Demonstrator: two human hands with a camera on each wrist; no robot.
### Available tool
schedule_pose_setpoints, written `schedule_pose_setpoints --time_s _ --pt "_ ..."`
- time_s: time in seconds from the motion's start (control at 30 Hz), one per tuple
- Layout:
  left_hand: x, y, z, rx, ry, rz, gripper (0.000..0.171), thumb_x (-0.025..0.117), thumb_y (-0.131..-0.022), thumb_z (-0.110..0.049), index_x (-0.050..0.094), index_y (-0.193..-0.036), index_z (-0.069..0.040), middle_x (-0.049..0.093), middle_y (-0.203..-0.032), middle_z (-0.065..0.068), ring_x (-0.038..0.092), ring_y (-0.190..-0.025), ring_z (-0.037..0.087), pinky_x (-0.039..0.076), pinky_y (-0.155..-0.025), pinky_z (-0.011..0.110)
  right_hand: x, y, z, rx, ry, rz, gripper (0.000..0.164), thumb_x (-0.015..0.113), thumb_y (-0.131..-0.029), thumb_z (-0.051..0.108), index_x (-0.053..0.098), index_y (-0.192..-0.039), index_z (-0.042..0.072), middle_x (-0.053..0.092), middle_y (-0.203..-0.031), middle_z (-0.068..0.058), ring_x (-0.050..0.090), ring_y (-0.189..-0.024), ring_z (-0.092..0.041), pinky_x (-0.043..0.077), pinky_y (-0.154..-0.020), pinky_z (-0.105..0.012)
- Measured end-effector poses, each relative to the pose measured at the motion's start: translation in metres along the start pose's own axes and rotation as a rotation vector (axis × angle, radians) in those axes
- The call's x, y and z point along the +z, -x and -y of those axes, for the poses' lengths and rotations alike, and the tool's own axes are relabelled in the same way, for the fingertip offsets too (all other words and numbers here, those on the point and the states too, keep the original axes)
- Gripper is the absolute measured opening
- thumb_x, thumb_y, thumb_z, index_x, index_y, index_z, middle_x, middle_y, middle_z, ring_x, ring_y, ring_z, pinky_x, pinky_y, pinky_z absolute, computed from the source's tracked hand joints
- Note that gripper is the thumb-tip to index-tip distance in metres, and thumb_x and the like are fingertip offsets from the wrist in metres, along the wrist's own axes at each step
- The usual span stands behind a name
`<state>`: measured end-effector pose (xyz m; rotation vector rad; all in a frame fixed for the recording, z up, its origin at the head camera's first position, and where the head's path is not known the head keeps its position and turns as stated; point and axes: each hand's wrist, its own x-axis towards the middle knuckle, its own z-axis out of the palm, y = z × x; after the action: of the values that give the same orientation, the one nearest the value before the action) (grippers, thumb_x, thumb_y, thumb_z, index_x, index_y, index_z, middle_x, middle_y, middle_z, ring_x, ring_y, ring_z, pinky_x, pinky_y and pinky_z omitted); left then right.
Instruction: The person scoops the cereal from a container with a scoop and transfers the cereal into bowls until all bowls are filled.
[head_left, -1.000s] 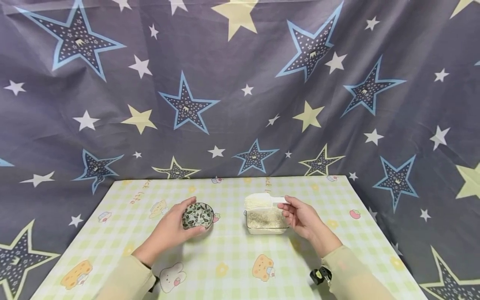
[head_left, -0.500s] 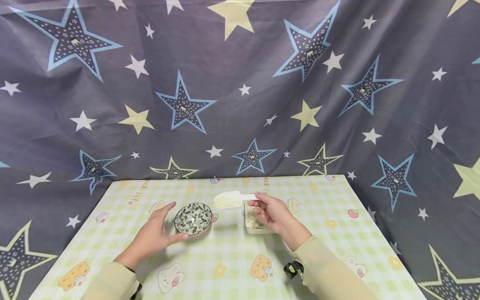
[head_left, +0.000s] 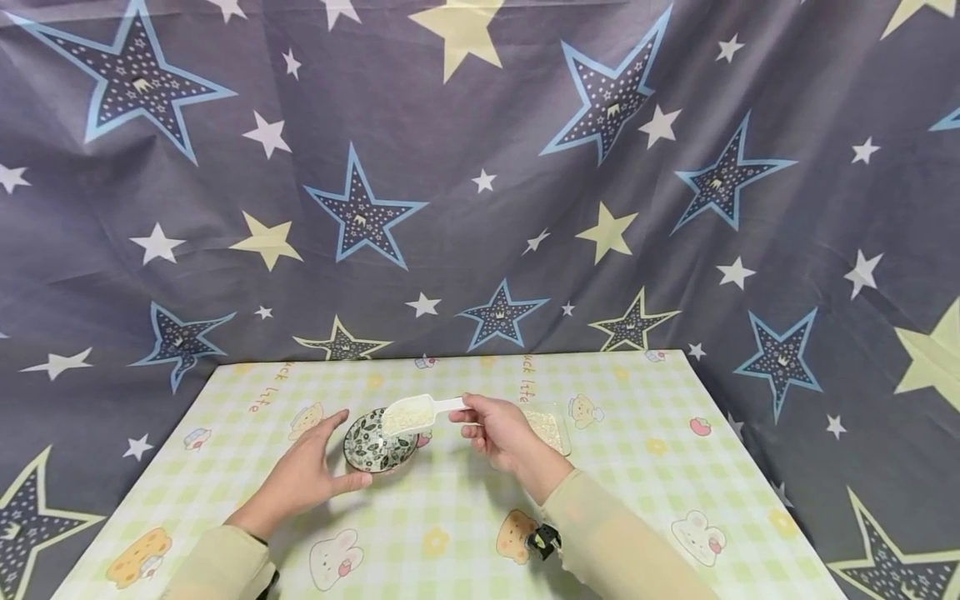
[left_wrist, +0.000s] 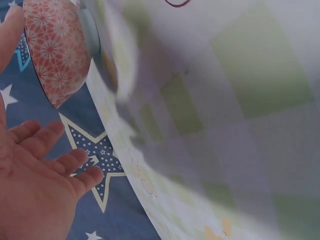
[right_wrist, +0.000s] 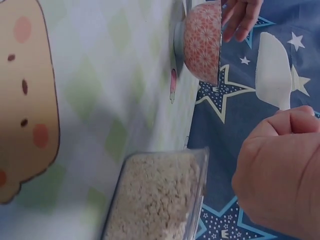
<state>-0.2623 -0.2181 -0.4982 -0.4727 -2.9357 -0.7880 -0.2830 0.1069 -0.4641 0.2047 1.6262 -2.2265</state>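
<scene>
My right hand [head_left: 504, 437] pinches the short handle of a white scoop [head_left: 442, 406], which carries pale grains. The scoop is over the right side of a small bowl [head_left: 369, 448] and overlaps its rim in the head view. Dark green leaves pattern the inside of this bowl; its outside [right_wrist: 202, 42] is red with white flowers. Beside the bowl, on its left, is my left hand [head_left: 296, 479], fingers and thumb spread around that side. In the left wrist view, the left hand's lower fingers [left_wrist: 55, 155] are loosely bent and apart from the bowl.
Behind the right hand stands a clear rectangular container [right_wrist: 204, 172] of pale flakes, partly hidden in the head view. A green checked cloth [head_left: 420, 542] with cartoon prints covers the table. A dark star-patterned curtain [head_left: 450, 217] hangs behind it.
My right hand has carried the filled scoop left, from above the container to the bowl. The bowl has shifted slightly left, and my left hand's fingers have spread wider beside it.
</scene>
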Motion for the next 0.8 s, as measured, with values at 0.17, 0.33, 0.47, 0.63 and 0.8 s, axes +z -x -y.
schedule_pose_setpoints --time_s 0.17,0.33,0.47,0.63,0.8 --pt "0.002 0.0 0.0 0.003 0.002 -0.001 0.123 0.093 -0.075 -0.059 0.034 -0.163 0.002 0.043 -0.163 0.034 0.04 -0.148 0.061 0.035 -0.119 0.077 0.004 -0.002 -0.005 -0.01 0.035 -0.022 0.038 0.057 -0.11 0.025 0.058 -0.138 0.0 0.075 -0.084 0.005 0.055 -0.058 0.001 0.039 -0.046 -0.01" --pt "0.004 0.002 -0.002 0.002 0.01 0.004 0.119 0.093 -0.077 -0.055 0.035 -0.163 0.003 0.046 -0.16 0.036 0.045 -0.145 0.06 0.039 -0.118 0.076 0.005 -0.001 -0.009 -0.013 0.051 -0.027 0.038 0.058 -0.11 0.026 0.062 -0.136 -0.001 0.075 -0.085 0.005 0.056 -0.058 0.001 0.04 -0.046 -0.009" --pt "0.007 0.001 -0.003 0.003 0.008 0.004 0.118 0.093 -0.077 -0.055 0.035 -0.162 0.004 0.047 -0.157 0.038 0.047 -0.143 0.061 0.04 -0.117 0.075 0.006 0.0 -0.009 -0.015 0.054 -0.03 0.04 0.059 -0.109 0.027 0.062 -0.136 -0.002 0.076 -0.086 0.005 0.057 -0.058 0.001 0.041 -0.045 -0.01" --pt "0.008 -0.002 -0.002 -0.006 0.012 0.009 0.12 0.092 -0.077 -0.057 0.034 -0.163 0.003 0.046 -0.158 0.038 0.047 -0.144 0.06 0.04 -0.118 0.074 0.008 0.0 -0.009 -0.022 0.062 -0.033 0.039 0.059 -0.109 0.026 0.062 -0.137 -0.001 0.075 -0.086 0.004 0.057 -0.058 0.001 0.041 -0.045 -0.01" --pt "0.01 -0.004 -0.001 0.006 0.023 0.01 0.12 0.09 -0.078 -0.059 0.034 -0.163 0.003 0.045 -0.161 0.036 0.047 -0.145 0.059 0.039 -0.119 0.074 0.012 0.0 -0.009 -0.027 0.097 -0.041 0.038 0.058 -0.11 0.026 0.063 -0.137 0.0 0.075 -0.086 0.004 0.058 -0.058 0.0 0.041 -0.046 -0.011"
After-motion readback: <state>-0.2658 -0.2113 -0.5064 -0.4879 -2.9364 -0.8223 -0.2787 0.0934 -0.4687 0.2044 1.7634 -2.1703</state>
